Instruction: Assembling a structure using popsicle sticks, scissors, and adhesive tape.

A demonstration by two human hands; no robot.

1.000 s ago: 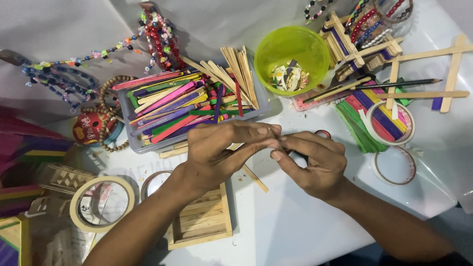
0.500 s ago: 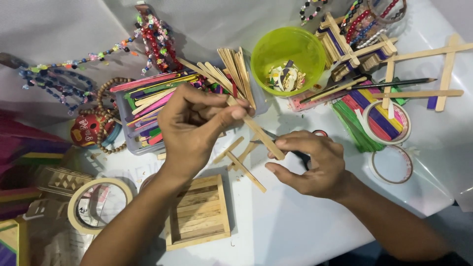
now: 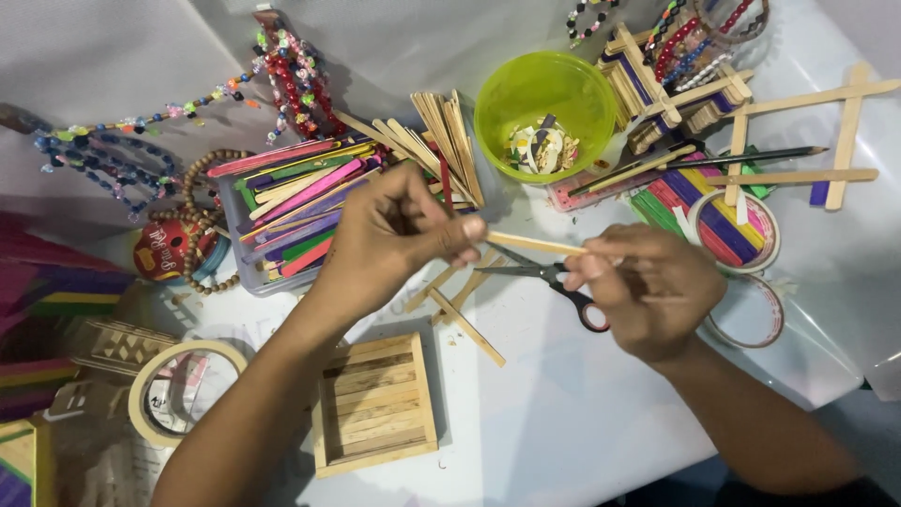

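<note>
My left hand [image 3: 394,239] and my right hand [image 3: 648,286] pinch the two ends of one plain wooden craft stick [image 3: 530,243], held level above the white table. Under the stick lie black-handled scissors [image 3: 554,279] and a few loose plain sticks [image 3: 466,324]. Behind my left hand stands a clear box of coloured craft sticks [image 3: 282,202]. A fan of plain sticks [image 3: 449,141] leans against it. A small square tray made of sticks [image 3: 375,404] lies near my left forearm.
A green bowl [image 3: 521,94] with paper scraps stands at the back. Bead strings [image 3: 291,66] and a wooden bead necklace [image 3: 202,178] lie back left. Tape rolls [image 3: 178,390] sit left and right [image 3: 746,230]. Stick frames [image 3: 798,131] and a pencil [image 3: 751,158] lie back right.
My left hand drew a plain stick from the pile and brought it toward the middle. My right hand rose from the table and took its other end; the scissors now show beneath.
</note>
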